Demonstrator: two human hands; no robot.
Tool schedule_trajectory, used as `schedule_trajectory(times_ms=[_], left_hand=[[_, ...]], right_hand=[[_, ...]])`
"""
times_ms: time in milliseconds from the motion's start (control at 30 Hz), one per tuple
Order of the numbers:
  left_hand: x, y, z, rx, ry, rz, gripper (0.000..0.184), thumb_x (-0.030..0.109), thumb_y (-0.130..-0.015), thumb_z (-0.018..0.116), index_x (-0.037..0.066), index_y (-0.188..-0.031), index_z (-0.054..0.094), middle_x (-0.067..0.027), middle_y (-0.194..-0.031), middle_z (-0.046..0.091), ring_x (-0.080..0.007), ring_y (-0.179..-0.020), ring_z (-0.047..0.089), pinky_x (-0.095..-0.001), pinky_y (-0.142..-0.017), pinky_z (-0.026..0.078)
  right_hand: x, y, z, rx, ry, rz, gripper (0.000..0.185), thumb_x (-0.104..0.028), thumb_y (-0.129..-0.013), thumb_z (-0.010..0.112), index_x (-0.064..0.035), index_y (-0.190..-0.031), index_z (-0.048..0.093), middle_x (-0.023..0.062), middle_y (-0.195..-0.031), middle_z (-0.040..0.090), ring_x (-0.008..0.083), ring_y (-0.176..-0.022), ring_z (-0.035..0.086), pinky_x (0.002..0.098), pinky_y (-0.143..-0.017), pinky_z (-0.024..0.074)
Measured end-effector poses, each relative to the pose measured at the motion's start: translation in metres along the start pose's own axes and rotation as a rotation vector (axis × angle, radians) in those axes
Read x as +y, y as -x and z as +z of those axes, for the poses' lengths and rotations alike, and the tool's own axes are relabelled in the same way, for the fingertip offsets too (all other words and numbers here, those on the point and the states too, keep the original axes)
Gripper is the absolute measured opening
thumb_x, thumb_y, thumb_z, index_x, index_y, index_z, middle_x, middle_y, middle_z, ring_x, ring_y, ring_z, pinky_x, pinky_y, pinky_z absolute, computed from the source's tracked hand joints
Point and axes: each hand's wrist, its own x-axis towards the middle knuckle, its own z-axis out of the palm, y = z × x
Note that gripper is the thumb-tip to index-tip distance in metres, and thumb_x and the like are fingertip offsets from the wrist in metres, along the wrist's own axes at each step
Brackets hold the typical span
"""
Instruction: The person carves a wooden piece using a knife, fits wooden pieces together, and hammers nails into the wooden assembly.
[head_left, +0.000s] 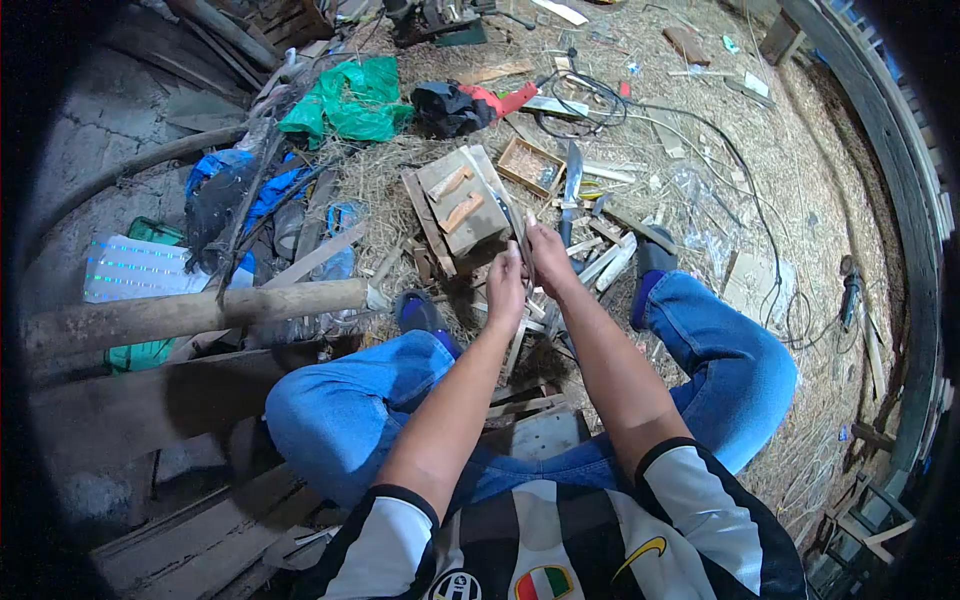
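Note:
My left hand (507,287) and my right hand (547,256) are close together between my knees. Both are closed around a thin, narrow strip (519,222) that rises between them beside the block; its exact kind is unclear. Just ahead and to the left stands a wooden block (484,212). On its top lie two orange-brown shaped wood pieces, one nearer (464,212) and one farther (450,184). A broad-bladed knife (573,172) with a dark handle lies right of the block. Behind the block sits a shallow wooden box (531,167) with small bits inside.
Wood offcuts (617,262) and straw litter the floor. A green plastic bag (357,98) and a black-and-red bundle (455,105) lie ahead, near a coiled black cable (590,105). A thick pole (200,318) juts in from the left. A corded power tool (850,292) lies right.

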Motion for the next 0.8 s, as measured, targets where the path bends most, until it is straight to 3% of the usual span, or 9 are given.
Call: schedule_trajectory(times_ms=[67,300,333,367,500,600,667,733,800], left_hand=[[-0.001,-0.004,-0.002,0.036,-0.481,0.440,0.039,0.037,-0.105,0.047,0.001,-0.100,0.061,-0.0086,-0.080,0.063,-0.0217,-0.071,0.062,-0.0347,-0.064,0.048],[0.033,0.008,-0.008,0.166,-0.452,0.431,0.038,0.034,-0.106,0.043,-0.001,-0.102,0.059,-0.0177,-0.087,0.065,-0.0300,-0.080,0.063,-0.0421,-0.073,0.047],[0.033,0.006,-0.011,0.201,-0.468,0.439,0.042,0.035,-0.105,0.042,-0.002,-0.101,0.060,-0.0244,-0.088,0.066,-0.0428,-0.085,0.064,-0.0499,-0.074,0.047],[0.032,0.003,-0.012,0.203,-0.467,0.442,0.042,0.035,-0.105,0.042,-0.002,-0.101,0.060,-0.0244,-0.088,0.066,-0.0428,-0.085,0.064,-0.0499,-0.074,0.047],[0.040,0.004,-0.017,0.310,-0.400,0.480,0.050,0.041,-0.104,0.041,-0.003,-0.098,0.064,-0.0224,-0.084,0.066,-0.0388,-0.079,0.065,-0.0482,-0.070,0.047],[0.032,-0.018,-0.041,0.251,-0.446,0.362,0.051,0.042,-0.102,0.048,-0.003,-0.086,0.064,-0.0161,-0.064,0.059,-0.0302,-0.060,0.056,-0.0447,-0.061,0.043],[0.031,-0.030,-0.058,0.211,-0.469,0.309,0.050,0.042,-0.101,0.051,-0.003,-0.085,0.065,-0.0135,-0.063,0.057,-0.0259,-0.058,0.054,-0.0419,-0.058,0.043],[0.043,-0.026,-0.061,0.119,-0.313,0.266,0.040,0.037,-0.097,0.064,-0.001,-0.086,0.067,-0.0033,-0.060,0.055,-0.0123,-0.052,0.048,-0.0316,-0.049,0.038],[0.049,-0.023,-0.062,0.066,-0.270,0.252,0.034,0.034,-0.096,0.066,0.000,-0.091,0.069,-0.0005,-0.063,0.056,-0.0096,-0.052,0.049,-0.0283,-0.048,0.039]], right_hand=[[0.016,-0.016,0.006,-0.021,-0.048,-0.055,0.039,-0.037,-0.105,0.047,-0.0030,-0.093,0.064,-0.0001,-0.073,0.058,0.0089,-0.062,0.050,0.0280,-0.055,0.0428],[-0.017,0.001,0.038,-0.064,0.002,-0.211,0.031,-0.029,-0.101,0.058,0.0001,-0.095,0.069,-0.0022,-0.074,0.059,0.0066,-0.066,0.049,0.0256,-0.060,0.0429],[-0.023,0.006,0.040,-0.071,0.007,-0.180,0.032,-0.029,-0.101,0.059,0.0004,-0.093,0.069,-0.0020,-0.073,0.059,0.0064,-0.066,0.049,0.0258,-0.060,0.0429],[-0.027,0.008,0.043,-0.078,0.011,-0.149,0.033,-0.030,-0.100,0.060,0.0007,-0.091,0.069,-0.0018,-0.072,0.059,0.0062,-0.067,0.049,0.0261,-0.061,0.0429],[-0.013,-0.013,0.040,-0.116,0.196,-0.205,0.038,-0.033,-0.099,0.061,0.0004,-0.084,0.070,-0.0025,-0.072,0.060,0.0064,-0.064,0.048,0.0269,-0.059,0.0419],[-0.023,-0.011,0.048,-0.096,0.147,-0.262,0.028,-0.022,-0.094,0.068,-0.0025,-0.114,0.064,-0.0003,-0.075,0.060,0.0080,-0.066,0.053,0.0252,-0.060,0.0432],[-0.022,-0.019,0.041,-0.123,0.127,-0.295,0.055,-0.010,-0.088,0.073,-0.0095,-0.137,0.049,0.0023,-0.078,0.061,0.0102,-0.071,0.058,0.0241,-0.061,0.0443],[-0.023,-0.027,0.040,-0.075,0.139,-0.330,0.047,-0.010,-0.089,0.073,-0.0089,-0.131,0.053,0.0051,-0.079,0.064,0.0094,-0.072,0.057,0.0249,-0.063,0.0443],[-0.029,-0.033,0.039,0.011,0.176,-0.340,0.041,-0.014,-0.086,0.075,-0.0095,-0.124,0.058,0.0092,-0.088,0.068,0.0157,-0.080,0.062,0.0318,-0.069,0.0478]])
